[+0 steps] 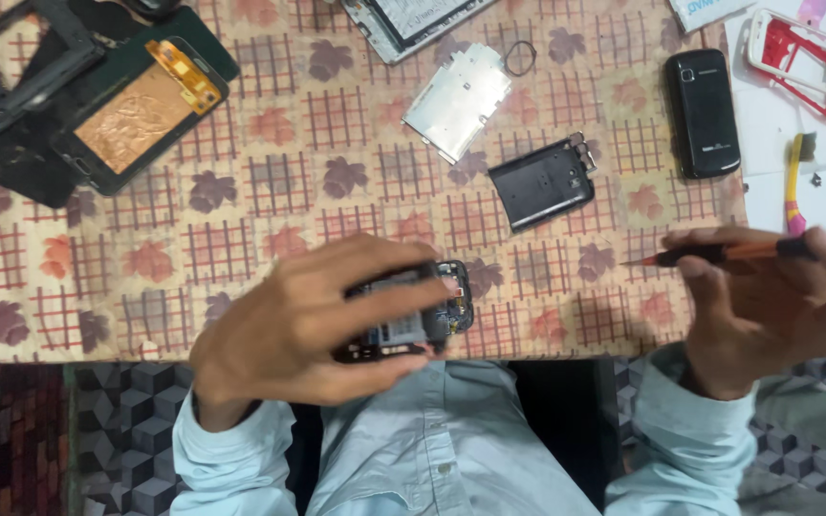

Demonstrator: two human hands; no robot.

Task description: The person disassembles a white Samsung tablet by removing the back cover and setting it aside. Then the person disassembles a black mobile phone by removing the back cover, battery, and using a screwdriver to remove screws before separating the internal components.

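Mid-disassembly, by the look of it: left hand (303,320) wrapped around an opened phone (423,311) with its back off and inner parts showing, held just above the near edge of the patterned tablecloth (241,239). Right hand (776,306) closed on a screwdriver (719,254) with an orange and black handle, tip pointing left toward the phone but well apart from it. Next move likely calls for bringing tip and phone together and seating the tip squarely on a small screw; screws too small to make out here. No true containers in view; loose parts spread flat on the cloth instead: a black back cover (540,183), a silver metal plate (457,100), a whole black phone (703,113), a red and white frame (800,57), and a stripped phone with a copper sheet (136,115) at far left.
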